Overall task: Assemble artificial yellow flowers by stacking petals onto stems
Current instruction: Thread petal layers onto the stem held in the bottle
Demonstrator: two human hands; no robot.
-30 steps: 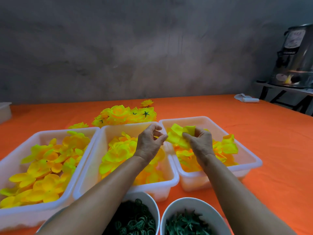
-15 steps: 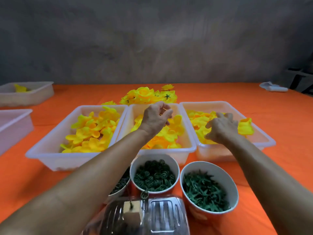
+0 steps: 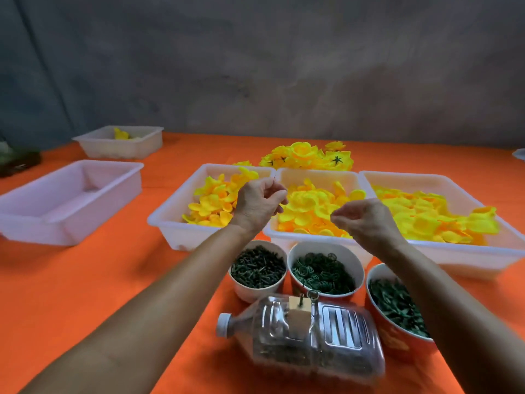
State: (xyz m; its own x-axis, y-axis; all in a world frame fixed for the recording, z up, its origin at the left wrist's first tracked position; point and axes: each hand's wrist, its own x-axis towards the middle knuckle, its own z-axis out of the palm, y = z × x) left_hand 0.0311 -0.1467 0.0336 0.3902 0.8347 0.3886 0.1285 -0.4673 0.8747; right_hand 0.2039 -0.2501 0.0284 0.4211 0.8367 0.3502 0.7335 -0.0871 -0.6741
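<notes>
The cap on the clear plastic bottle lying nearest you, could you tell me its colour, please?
White cap, seen in the head view.

Hands lifted away from the petal trays

We have drawn our right hand point(image 3: 366, 220) up out of the right tray point(image 3: 443, 180), and the petals it held a second ago are gone from it. Our left hand point(image 3: 257, 204), curled, has moved left over the seam between the left tray point(image 3: 170, 214) and middle tray point(image 3: 315, 173). We cannot tell whether either pinches anything.

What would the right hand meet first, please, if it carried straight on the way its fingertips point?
Likely the left hand: the right hand points leftward at it above the middle petal tray, though depth is unclear.
</notes>
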